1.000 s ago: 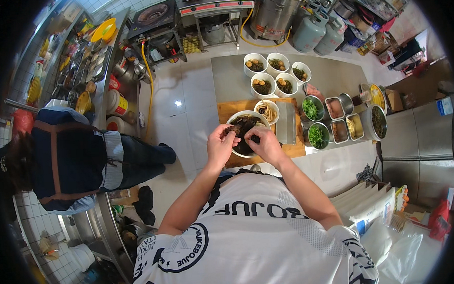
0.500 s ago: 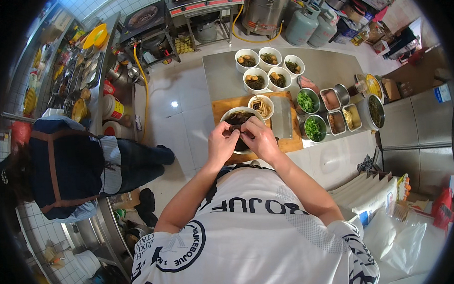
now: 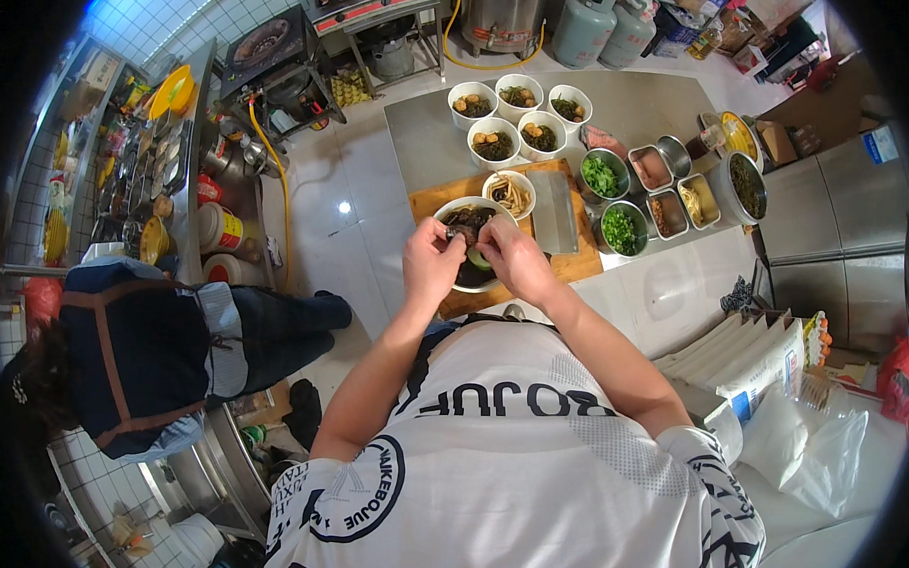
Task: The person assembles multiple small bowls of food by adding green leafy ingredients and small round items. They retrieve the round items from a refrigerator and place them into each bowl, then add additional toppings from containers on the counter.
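Both hands meet over a large white bowl (image 3: 472,288) on a wooden cutting board (image 3: 575,270). Pinched between the fingertips of my left hand (image 3: 430,267) is a dark brown, ruffled piece of food (image 3: 462,230). My right hand (image 3: 517,262) is closed beside it, thumb and fingers pressed together; what it pinches is mostly hidden. Dark food and a pale green piece (image 3: 480,255) show in the bowl below. Just beyond stands a smaller white bowl (image 3: 490,183) of tan strips. Right of that lies a flat grey metal sheet, like a cleaver blade (image 3: 556,222).
Several white bowls (image 3: 493,163) with greens and round tan pieces stand at the table's far side. On the right are metal containers of chopped greens (image 3: 624,229) and other ingredients. A co-worker (image 3: 141,345) stands at the left counter. Plastic-wrapped stacks (image 3: 748,374) lie at right.
My hands have drawn slightly apart, so the dark piece and a pale green piece in the bowl now show. The whole view has shifted a little.
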Available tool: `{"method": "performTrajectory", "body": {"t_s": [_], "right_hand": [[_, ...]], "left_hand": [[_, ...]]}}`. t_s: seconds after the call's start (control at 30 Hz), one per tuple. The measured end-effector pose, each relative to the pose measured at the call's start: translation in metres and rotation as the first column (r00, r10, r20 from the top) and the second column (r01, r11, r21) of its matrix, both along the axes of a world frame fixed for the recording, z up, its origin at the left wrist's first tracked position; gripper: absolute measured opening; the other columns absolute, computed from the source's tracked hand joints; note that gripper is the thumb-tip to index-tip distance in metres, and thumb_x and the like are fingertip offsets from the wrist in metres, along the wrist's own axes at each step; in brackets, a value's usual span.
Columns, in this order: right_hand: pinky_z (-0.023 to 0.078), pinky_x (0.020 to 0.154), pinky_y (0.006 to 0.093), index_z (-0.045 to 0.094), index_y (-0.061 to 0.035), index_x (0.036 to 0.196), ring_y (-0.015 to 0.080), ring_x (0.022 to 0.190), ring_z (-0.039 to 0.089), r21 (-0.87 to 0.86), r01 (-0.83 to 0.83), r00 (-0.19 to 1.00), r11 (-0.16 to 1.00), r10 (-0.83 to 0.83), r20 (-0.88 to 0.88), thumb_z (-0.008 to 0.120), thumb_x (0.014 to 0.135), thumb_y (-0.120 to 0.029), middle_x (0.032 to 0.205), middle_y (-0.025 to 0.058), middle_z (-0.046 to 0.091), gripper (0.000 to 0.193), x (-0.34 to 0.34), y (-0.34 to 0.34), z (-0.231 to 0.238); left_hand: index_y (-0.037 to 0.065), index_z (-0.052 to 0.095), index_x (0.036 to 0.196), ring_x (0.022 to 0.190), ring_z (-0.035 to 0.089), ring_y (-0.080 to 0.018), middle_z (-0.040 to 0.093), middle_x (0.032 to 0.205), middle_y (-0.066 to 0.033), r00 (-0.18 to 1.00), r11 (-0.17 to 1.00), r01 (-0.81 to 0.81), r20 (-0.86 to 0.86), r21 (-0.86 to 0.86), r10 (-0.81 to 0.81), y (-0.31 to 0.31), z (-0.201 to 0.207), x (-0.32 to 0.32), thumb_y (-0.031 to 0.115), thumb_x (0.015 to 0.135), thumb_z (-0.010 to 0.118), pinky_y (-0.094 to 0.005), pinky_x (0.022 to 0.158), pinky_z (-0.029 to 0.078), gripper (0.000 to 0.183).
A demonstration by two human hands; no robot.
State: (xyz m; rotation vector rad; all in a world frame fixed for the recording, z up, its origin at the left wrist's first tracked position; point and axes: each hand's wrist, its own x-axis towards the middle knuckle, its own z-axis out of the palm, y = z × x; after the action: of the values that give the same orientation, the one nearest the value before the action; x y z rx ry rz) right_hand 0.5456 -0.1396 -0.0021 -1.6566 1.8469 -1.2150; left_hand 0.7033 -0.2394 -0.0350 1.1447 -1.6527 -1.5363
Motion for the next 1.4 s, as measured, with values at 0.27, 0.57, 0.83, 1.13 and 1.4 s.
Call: {"method": "performTrajectory", "body": {"t_s": [0.27,0.57,0.83,1.13,1.4], "right_hand": [[0.055,0.079,0.0349,0.063,0.0015,0.096,0.0207,0.081,0.065,0.251,-0.031,0.981,0.968,-0.018,0.192,0.075,0.095,-0.003,0.087,0.0087,0.067,0.013,-0.021,-0.008,0.022],[0.057,0.098,0.0457,0.075,-0.0033,0.113,0.0385,0.111,0.068,0.336,-0.169,0.956,0.927,0.238,-0.175,0.074,0.086,0.001,0.118,0.0169,0.069,0.027,-0.048,-0.022,0.003],[0.058,0.098,0.0460,0.074,-0.0088,0.112,0.0349,0.114,0.068,0.328,-0.111,0.851,0.938,0.260,-0.456,0.080,0.081,-0.007,0.123,0.0121,0.064,0.032,-0.035,-0.007,-0.014],[0.059,0.094,0.0463,0.070,-0.0100,0.114,0.0334,0.116,0.068,0.425,0.085,0.872,0.901,0.139,-0.469,0.078,0.081,-0.006,0.119,0.0116,0.066,0.034,-0.031,-0.002,-0.013],[0.060,0.088,0.0435,0.072,-0.0058,0.108,0.0349,0.098,0.073,0.402,0.048,0.984,0.914,0.026,-0.177,0.081,0.084,-0.006,0.105,0.0124,0.075,0.025,-0.033,0.000,-0.008]], "left_hand": [[0.001,0.061,0.110,0.097,0.077,-0.0169,0.075,0.107,-0.0090,0.978,0.992,-0.082,-0.181,0.100,0.099,-0.018,-0.002,0.015,-0.004,0.105,0.062,-0.0300,0.078,0.067,0.007],[-0.001,0.069,0.119,0.107,0.074,-0.0180,0.073,0.120,-0.0108,0.955,0.976,-0.039,-0.279,0.214,0.099,-0.006,-0.008,0.022,-0.012,0.102,0.041,-0.0314,0.085,0.066,0.034],[0.002,0.074,0.116,0.097,0.070,-0.0144,0.075,0.114,-0.0060,0.960,0.948,0.066,-0.277,0.312,0.024,-0.006,-0.012,0.012,0.001,0.098,0.060,-0.0285,0.083,0.058,0.023],[0.001,0.074,0.112,0.092,0.069,-0.0122,0.076,0.104,-0.0038,0.986,0.982,0.166,-0.001,-0.093,-0.167,0.000,-0.015,0.005,-0.002,0.094,0.072,-0.0296,0.083,0.056,0.019],[0.003,0.073,0.120,0.097,0.073,-0.0219,0.075,0.105,-0.0098,0.954,0.927,0.291,0.142,-0.239,-0.263,0.004,-0.008,0.000,0.004,0.089,0.083,-0.0362,0.084,0.058,0.033]]}}
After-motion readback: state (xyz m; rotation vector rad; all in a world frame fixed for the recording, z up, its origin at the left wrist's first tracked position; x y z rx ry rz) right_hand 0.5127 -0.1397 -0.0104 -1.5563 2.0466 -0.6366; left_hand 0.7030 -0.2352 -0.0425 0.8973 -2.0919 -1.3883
